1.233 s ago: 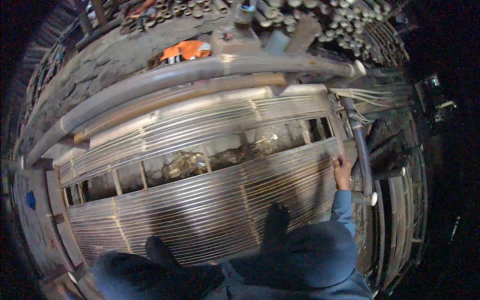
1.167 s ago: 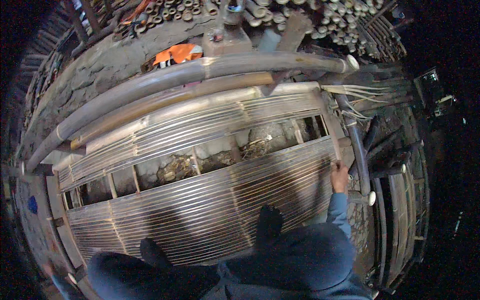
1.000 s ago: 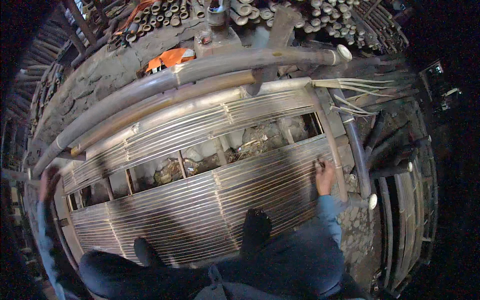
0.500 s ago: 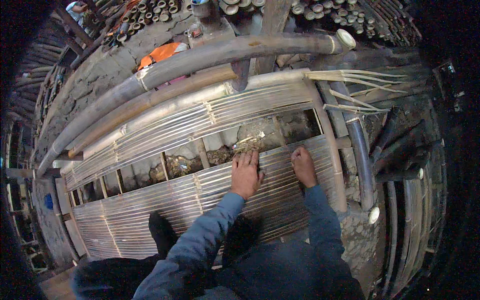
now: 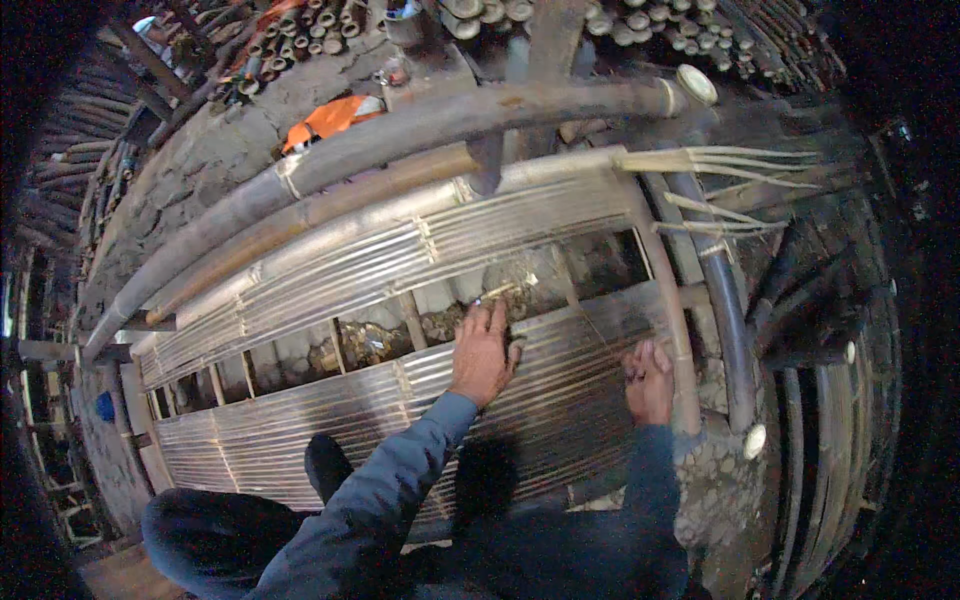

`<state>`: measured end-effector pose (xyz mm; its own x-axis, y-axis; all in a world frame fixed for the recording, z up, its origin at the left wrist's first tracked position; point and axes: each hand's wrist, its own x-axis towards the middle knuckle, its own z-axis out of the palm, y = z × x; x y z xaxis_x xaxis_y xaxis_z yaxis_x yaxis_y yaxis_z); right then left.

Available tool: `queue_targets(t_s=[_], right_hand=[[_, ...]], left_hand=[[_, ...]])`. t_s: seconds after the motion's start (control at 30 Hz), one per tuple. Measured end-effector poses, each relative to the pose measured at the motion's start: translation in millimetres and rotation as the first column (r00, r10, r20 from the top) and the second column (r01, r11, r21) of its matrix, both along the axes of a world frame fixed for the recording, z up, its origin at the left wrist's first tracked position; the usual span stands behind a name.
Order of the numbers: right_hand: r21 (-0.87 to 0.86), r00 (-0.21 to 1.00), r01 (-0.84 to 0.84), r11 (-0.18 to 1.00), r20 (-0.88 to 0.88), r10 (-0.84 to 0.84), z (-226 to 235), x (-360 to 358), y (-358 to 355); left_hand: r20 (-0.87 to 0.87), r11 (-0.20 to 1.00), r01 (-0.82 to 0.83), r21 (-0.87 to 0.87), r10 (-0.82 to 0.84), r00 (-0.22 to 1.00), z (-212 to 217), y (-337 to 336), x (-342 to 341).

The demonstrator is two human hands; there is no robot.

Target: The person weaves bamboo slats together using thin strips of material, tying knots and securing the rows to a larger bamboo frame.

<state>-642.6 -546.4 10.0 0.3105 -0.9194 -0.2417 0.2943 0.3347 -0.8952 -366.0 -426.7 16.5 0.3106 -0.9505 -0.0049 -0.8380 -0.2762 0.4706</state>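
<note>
A bench-like bamboo frame carries rows of thin split-bamboo slats (image 5: 300,440), tied together across by pale bindings. My left hand (image 5: 482,355) lies on the far edge of the near slats, its fingers stretched over the gap. Close to the frame's right-hand rail, my right hand (image 5: 650,385) is held over the slats with its fingers curled closed. Whatever sits in that grip, if anything, is too small to make out. Across the gap lies a second band of slats (image 5: 400,245).
Thick bamboo poles (image 5: 400,125) run along the far side. Loose split ends (image 5: 740,165) stick out at the far right. Debris (image 5: 370,340) lies below the gap. An orange cloth (image 5: 330,122) rests behind, with stacked bamboo (image 5: 320,30) beyond. My knee (image 5: 210,525) is at the near left.
My right hand has drawn away from the gap, toward me and to the right. My left hand stays at the slat edge, slightly farther left. The whole view has shifted a little.
</note>
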Motion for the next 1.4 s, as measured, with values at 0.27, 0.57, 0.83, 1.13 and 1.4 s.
queue_targets(t_s=[0.27, 0.57, 0.83, 1.13, 1.4], right_hand=[[-0.349, 0.928, 0.157, 0.924, -0.267, -0.259, 31, -41, -11], [-0.042, 0.911, 0.412, 0.91, -0.003, -0.413, 71, -80, 12], [0.003, 0.81, 0.257, 0.966, -0.547, -0.214, 68, -141, 23], [0.055, 0.813, 0.256, 0.965, -0.553, -0.184, 96, -160, 39], [0.041, 0.67, 0.731, 0.681, 0.152, -0.727, 168, -127, 49]], left_hand=[[0.257, 0.987, -0.161, 0.014, 0.153, 0.954, -9, -13, 40], [0.004, 0.983, -0.154, 0.098, 0.154, 0.988, -4, -31, 46], [-0.135, 0.956, -0.292, -0.013, 0.288, 0.948, -33, -16, 38], [-0.266, 0.951, -0.249, 0.185, 0.292, 0.919, -33, 9, 49], [-0.229, 0.973, -0.217, 0.079, 0.23, 0.946, -44, 18, 41]])
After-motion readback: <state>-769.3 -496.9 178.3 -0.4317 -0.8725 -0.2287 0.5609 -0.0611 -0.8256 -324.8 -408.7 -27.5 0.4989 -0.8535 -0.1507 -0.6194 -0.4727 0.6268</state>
